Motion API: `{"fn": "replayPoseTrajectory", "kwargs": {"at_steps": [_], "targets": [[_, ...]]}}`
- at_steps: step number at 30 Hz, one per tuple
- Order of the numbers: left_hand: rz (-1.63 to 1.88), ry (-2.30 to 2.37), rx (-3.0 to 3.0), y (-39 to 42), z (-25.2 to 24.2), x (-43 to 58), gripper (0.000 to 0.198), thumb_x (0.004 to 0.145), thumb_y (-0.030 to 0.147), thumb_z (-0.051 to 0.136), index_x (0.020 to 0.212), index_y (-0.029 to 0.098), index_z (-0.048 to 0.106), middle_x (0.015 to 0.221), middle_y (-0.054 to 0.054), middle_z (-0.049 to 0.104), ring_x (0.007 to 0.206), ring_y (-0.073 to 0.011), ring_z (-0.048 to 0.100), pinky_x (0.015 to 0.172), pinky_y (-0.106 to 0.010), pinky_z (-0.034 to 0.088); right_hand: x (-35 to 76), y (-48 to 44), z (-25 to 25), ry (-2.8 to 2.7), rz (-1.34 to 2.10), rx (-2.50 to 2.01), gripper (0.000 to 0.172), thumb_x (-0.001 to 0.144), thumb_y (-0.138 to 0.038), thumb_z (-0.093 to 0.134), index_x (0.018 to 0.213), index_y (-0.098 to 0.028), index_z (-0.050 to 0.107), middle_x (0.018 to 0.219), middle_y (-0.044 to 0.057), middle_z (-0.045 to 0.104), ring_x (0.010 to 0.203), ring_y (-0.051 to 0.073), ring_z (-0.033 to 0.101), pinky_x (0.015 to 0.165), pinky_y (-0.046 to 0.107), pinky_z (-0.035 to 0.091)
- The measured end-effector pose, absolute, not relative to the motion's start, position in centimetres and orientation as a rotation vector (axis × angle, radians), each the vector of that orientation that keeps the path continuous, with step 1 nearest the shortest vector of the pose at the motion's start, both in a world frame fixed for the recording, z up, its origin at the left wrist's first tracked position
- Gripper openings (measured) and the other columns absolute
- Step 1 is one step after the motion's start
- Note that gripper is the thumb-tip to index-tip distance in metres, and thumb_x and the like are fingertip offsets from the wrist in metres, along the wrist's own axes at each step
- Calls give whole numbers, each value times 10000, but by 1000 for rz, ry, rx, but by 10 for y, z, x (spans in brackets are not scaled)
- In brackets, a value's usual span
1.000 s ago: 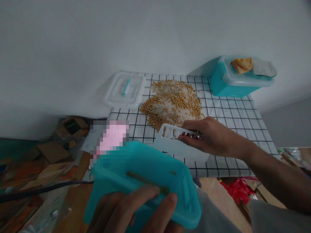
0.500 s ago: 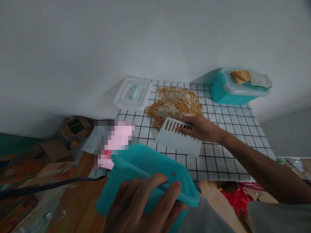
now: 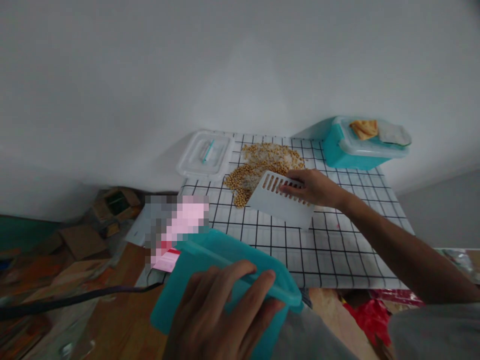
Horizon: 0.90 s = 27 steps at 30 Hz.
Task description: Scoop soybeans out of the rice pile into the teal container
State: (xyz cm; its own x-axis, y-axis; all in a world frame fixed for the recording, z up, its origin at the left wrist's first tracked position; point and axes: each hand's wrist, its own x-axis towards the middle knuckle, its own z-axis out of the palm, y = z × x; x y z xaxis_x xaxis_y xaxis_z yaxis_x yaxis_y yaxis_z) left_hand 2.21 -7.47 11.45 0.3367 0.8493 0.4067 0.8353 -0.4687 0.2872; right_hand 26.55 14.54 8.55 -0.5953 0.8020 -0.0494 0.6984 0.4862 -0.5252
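My left hand grips the near rim of an open teal plastic box, held below the table's near edge. My right hand is closed on a white slotted plastic scoop, reaching out over the table. The scoop's slotted end rests at the near right side of a heap of soybeans mixed with white grains on the grid-patterned tablecloth.
A clear lid with a teal strip lies at the table's far left by the wall. A second teal box with a clear lid and cloths on it stands at the far right. Cardboard, a dark cable and clutter lie on the floor at left.
My right hand has carried the scoop away from me, up to the bean heap. My left hand has shifted over the box's rim and the box has tilted.
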Motion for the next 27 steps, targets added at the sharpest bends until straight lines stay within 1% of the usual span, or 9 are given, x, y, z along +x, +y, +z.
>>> {"fn": "replayPoseTrajectory", "kwargs": {"at_steps": [3, 6, 10, 12, 15, 18, 21, 24, 27], "targets": [[790, 1611, 2541, -69, 115, 23, 288, 902, 306, 667, 1189, 330, 679, 1105, -14, 675, 897, -180, 607, 767, -346, 534, 269, 145, 87, -2494, 809, -1296, 394, 922, -563, 534, 791, -192, 561, 626, -27, 533, 542, 97, 453, 516, 258, 270], [769, 1607, 2543, -63, 115, 24, 300, 904, 299, 662, 1203, 332, 667, 1119, -8, 669, 908, -187, 606, 790, -362, 535, 278, 144, 90, -2375, 1053, -1295, 392, 911, -579, 552, 914, -193, 617, 720, 0, 614, 592, 117, 534, 505, 243, 340], [758, 1575, 2537, -58, 113, 23, 303, 927, 313, 628, 1230, 316, 642, 1164, -23, 620, 961, -202, 579, 833, -390, 510, 299, 143, 92, -2123, 1426, -1222, 405, 886, -556, 613, 1054, -188, 623, 895, 45, 694, 726, 156, 648, 575, 243, 484], [721, 1561, 2551, -57, 111, 22, 322, 934, 352, 618, 1253, 309, 622, 1185, -31, 599, 995, -211, 568, 860, -405, 494, 309, 141, 93, -2005, 1518, -1207, 413, 889, -546, 617, 1081, -181, 625, 913, 54, 705, 741, 162, 665, 598, 253, 518], [714, 1551, 2568, -58, 109, 21, 326, 937, 343, 616, 1261, 302, 616, 1194, -32, 586, 994, -205, 559, 873, -406, 475, 316, 134, 94, -1883, 1601, -1208, 424, 905, -538, 595, 1123, -176, 619, 940, 65, 715, 752, 170, 679, 613, 269, 540], [722, 1549, 2570, -59, 109, 22, 323, 944, 329, 609, 1266, 305, 617, 1196, -30, 584, 984, -198, 551, 856, -393, 471, 309, 123, 96, -1934, 1584, -1178, 409, 876, -503, 646, 1131, -185, 623, 945, 51, 707, 766, 171, 668, 625, 273, 537], [730, 1551, 2580, -60, 111, 25, 321, 936, 315, 625, 1257, 293, 628, 1194, -24, 601, 976, -198, 550, 868, -400, 452, 288, 109, 98, -2080, 1474, -1146, 326, 890, -445, 635, 1101, -197, 627, 915, 30, 691, 747, 155, 635, 601, 253, 494], [789, 1552, 2557, -59, 113, 28, 331, 915, 289, 661, 1245, 296, 634, 1186, -7, 614, 948, -184, 549, 869, -391, 436, 262, 95, 97, -2248, 1248, -1133, 234, 938, -377, 557, 1078, -199, 617, 901, 23, 676, 740, 139, 607, 609, 243, 445], [827, 1547, 2506, -56, 114, 28, 336, 902, 265, 679, 1233, 301, 638, 1178, 3, 624, 942, -179, 550, 873, -389, 432, 238, 89, 92, -2415, 966, -1129, 208, 950, -322, 522, 1095, -191, 595, 935, 37, 680, 794, 143, 609, 676, 251, 427]]}}
